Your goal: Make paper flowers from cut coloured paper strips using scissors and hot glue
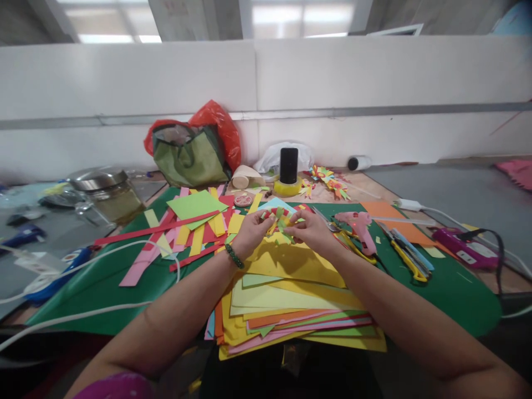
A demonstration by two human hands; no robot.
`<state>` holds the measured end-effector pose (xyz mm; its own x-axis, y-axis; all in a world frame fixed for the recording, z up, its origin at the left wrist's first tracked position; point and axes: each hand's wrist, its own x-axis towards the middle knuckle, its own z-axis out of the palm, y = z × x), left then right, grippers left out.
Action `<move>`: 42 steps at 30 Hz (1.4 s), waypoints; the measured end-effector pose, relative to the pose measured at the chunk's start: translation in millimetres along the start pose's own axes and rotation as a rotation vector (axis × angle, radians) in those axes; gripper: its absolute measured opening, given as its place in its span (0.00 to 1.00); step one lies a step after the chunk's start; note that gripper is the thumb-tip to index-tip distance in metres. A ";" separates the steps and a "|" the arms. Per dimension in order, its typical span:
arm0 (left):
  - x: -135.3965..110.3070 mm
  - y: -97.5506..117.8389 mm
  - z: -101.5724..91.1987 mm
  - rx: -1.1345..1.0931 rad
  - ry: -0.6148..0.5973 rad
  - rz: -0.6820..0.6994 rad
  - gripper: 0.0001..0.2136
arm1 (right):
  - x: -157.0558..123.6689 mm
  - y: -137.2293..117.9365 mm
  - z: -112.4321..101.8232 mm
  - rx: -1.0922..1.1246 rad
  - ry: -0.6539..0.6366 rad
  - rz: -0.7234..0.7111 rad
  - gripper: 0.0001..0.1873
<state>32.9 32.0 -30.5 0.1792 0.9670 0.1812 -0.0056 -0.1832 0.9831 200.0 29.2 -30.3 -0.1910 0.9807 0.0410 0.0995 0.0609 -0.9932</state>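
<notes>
Between my hands is a small papercraft piece (282, 220) of red, yellow and green paper. My left hand (254, 230) has its fingers closed on the left side of it. From the right, my right hand (310, 228) pinches its green strips between thumb and fingers. Both hands are just above a thick stack of coloured paper (291, 299), yellow on top. Pink, red and yellow paper strips (183, 235) lie in a loose pile left of my hands. To the right, a pink glue gun (358, 226) rests beside yellow-handled scissors (353, 246).
Utility knives (405, 252) and a purple power strip (467, 248) lie at the right. A phone (288, 165) stands in a yellow tape roll (287, 187) behind, near finished paper pieces (330, 180). At left are a glass jar (108, 194), a green bag (189, 155) and a white cable (124, 246).
</notes>
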 end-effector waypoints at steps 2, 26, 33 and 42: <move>-0.2 0.1 0.2 0.000 -0.008 0.010 0.17 | 0.0 -2.7 -1.0 0.042 -0.027 0.036 0.22; 0.2 4.2 -8.3 0.012 0.040 -0.014 0.14 | -8.3 -10.3 -9.5 -0.047 -0.067 -0.133 0.23; -2.0 4.7 -3.2 0.048 0.001 0.004 0.14 | -9.0 -5.6 -1.3 -0.106 0.000 -0.130 0.24; -3.4 7.1 -1.2 0.069 -0.027 0.018 0.13 | -7.7 0.2 -2.5 -0.232 0.003 -0.177 0.15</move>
<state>31.1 27.6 -24.2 0.2059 0.9584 0.1976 0.0587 -0.2137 0.9751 203.9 22.2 -30.6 -0.2224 0.9516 0.2121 0.2860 0.2716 -0.9189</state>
